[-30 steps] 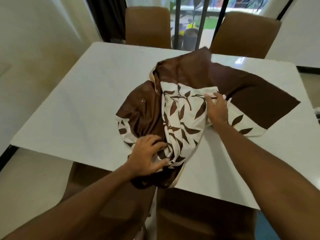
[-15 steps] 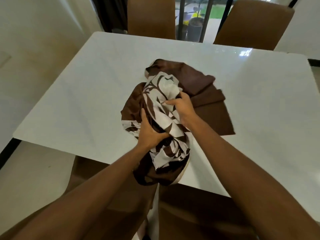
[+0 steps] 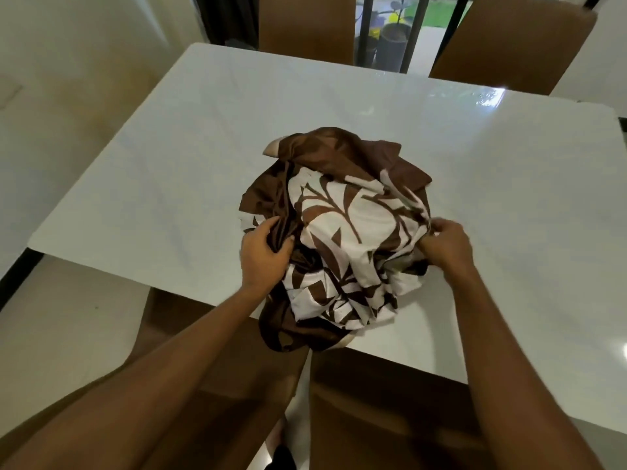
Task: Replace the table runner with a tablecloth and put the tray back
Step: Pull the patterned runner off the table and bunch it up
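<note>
Head view is looking down on a glossy white tabletop, and a cloth is lying on it in a rumpled heap, close to the near edge and roughly midway along it. It is dark brown with a white panel printed in brown leaves. The printed side is showing on top, and the plain brown is bunching up behind and to the left. A brown fold is hanging over the near edge toward the person. Whether this is the runner or the tablecloth, I cannot tell.

Both hands are working the heap from opposite sides. The left hand is gripping a fold of the plain brown fabric, fingers curled round it. The right hand is pinching a gathered bunch of the printed fabric at the heap's right side — fingers bent tight. Bare forearms are reaching in from below.

Two brown chairs are standing at the far side, with potted plants showing between them, behind dark bars. Brown chair backs are sitting just under the near edge.
</note>
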{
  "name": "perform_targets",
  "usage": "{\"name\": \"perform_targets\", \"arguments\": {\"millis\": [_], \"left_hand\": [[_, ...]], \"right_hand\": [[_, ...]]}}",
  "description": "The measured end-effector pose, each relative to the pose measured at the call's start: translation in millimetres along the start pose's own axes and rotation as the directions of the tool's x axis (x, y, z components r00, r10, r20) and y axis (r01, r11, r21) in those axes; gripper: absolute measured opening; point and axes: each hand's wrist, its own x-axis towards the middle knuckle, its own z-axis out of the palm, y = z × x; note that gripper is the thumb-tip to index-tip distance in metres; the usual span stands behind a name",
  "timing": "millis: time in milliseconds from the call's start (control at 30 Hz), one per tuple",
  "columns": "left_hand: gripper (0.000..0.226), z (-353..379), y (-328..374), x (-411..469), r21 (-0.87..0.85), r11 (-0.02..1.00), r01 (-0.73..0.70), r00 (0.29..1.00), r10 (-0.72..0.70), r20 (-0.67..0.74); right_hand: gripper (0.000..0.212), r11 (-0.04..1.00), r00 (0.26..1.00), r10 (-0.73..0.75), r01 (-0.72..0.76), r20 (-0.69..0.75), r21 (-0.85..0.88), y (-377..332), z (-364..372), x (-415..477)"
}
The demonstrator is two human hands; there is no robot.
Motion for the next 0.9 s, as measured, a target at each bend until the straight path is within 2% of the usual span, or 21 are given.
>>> {"name": "perform_targets", "arguments": {"millis": [67,100,133,167,200,233,300,333,400,433,500,567,633,667,700,733,767,800,833,900], "left_hand": [[0.061,-2.2,1.7,-6.6,0.057,0.983,0.173,0.981,-0.167,-0.097],[0.068,-2.4,4.7,-9.9,0.052,0.956,0.290,0.954,-0.285,-0.092],[0.075,-1.7,7.7,-12.5,0.026,0.913,0.406,0.913,-0.405,-0.048],[0.080,0.3,10.4,-14.4,-0.020,0.863,0.506,0.863,-0.505,0.019],[0.082,2.7,13.9,-16.1,-0.090,0.814,0.573,0.819,-0.566,0.092],[0.081,6.5,17.6,-17.0,-0.187,0.774,0.605,0.796,-0.583,0.163],[0.075,16.0,27.6,-13.9,-0.446,0.649,0.617,0.786,-0.544,0.295],[0.070,21.0,32.5,-10.6,-0.566,0.535,0.628,0.773,-0.512,0.374],[0.055,25.9,45.7,-2.9,-0.665,0.284,0.691,0.708,-0.449,0.545],[0.049,26.7,51.4,0.7,-0.663,0.217,0.716,0.680,-0.431,0.593],[0.042,26.7,54.9,5.9,-0.669,0.172,0.724,0.666,-0.430,0.610],[0.037,27.1,49.3,3.4,-0.668,0.185,0.721,0.669,-0.437,0.601],[0.038,24.8,44.5,-1.5,-0.621,0.231,0.749,0.649,-0.448,0.616],[0.041,21.5,42.7,-5.2,-0.562,0.316,0.765,0.639,-0.483,0.598],[0.042,17.0,40.6,-8.1,-0.472,0.459,0.753,0.658,-0.520,0.545],[0.038,10.5,37.3,-8.0,-0.353,0.637,0.685,0.723,-0.536,0.435],[0.035,1.3,31.5,-5.7,-0.197,0.806,0.557,0.820,-0.498,0.282],[0.040,-10.5,26.2,0.4,-0.024,0.919,0.393,0.912,-0.386,0.140],[0.044,-21.5,22.4,10.9,0.125,0.965,0.232,0.970,-0.240,0.049],[0.028,-41.7,21.5,40.7,0.279,0.958,-0.062,0.998,0.052,0.042]], "right_hand": [[0.031,0.968,0.996,-0.045,0.062,-0.074,0.245,-28.0,-5.1,21.4],[0.038,0.944,0.996,-0.067,0.083,-0.061,0.318,-45.9,-3.0,31.0],[0.048,0.924,0.997,-0.078,0.071,0.003,0.376,-61.2,3.0,41.8],[0.067,0.918,0.992,-0.078,0.031,0.104,0.394,-73.7,12.9,48.3],[0.082,0.938,0.976,-0.059,-0.018,0.209,0.346,-80.3,26.8,53.9],[0.085,0.978,0.953,-0.050,-0.014,0.298,0.209,-83.7,39.8,58.1],[0.086,0.986,0.895,-0.081,0.137,0.439,-0.098,-88.6,62.4,57.0],[0.090,0.969,0.851,-0.117,0.211,0.512,-0.128,-90.9,71.6,51.1],[0.089,0.960,0.752,-0.200,0.280,0.628,-0.029,-99.0,85.9,33.9],[0.083,0.951,0.728,-0.236,0.310,0.643,-0.003,-100.7,91.0,25.9],[0.071,0.931,0.735,-0.266,0.365,0.624,-0.032,-98.1,99.5,15.9],[0.066,0.902,0.791,-0.245,0.398,0.560,-0.167,-95.4,94.3,11.4],[0.076,0.912,0.882,-0.203,0.328,0.424,-0.246,-96.1,80.6,2.9],[0.092,0.950,0.926,-0.162,0.240,0.340,-0.201,-96.8,74.6,-4.2],[0.108,0.980,0.955,-0.116,0.155,0.275,-0.126,-96.2,71.6,-12.3],[0.121,0.991,0.964,-0.094,0.116,0.249,-0.073,-94.5,72.9,-21.7],[0.130,0.993,0.964,-0.080,0.099,0.254,-0.063,-89.5,78.1,-33.6],[0.134,0.989,0.959,-0.074,0.106,0.274,-0.104,-82.7,86.9,-45.4],[0.135,0.974,0.950,-0.077,0.136,0.303,-0.181,-74.6,98.5,-56.7],[0.137,0.926,0.943,-0.093,0.199,0.318,-0.319,-57.2,126.4,-76.5]]}}
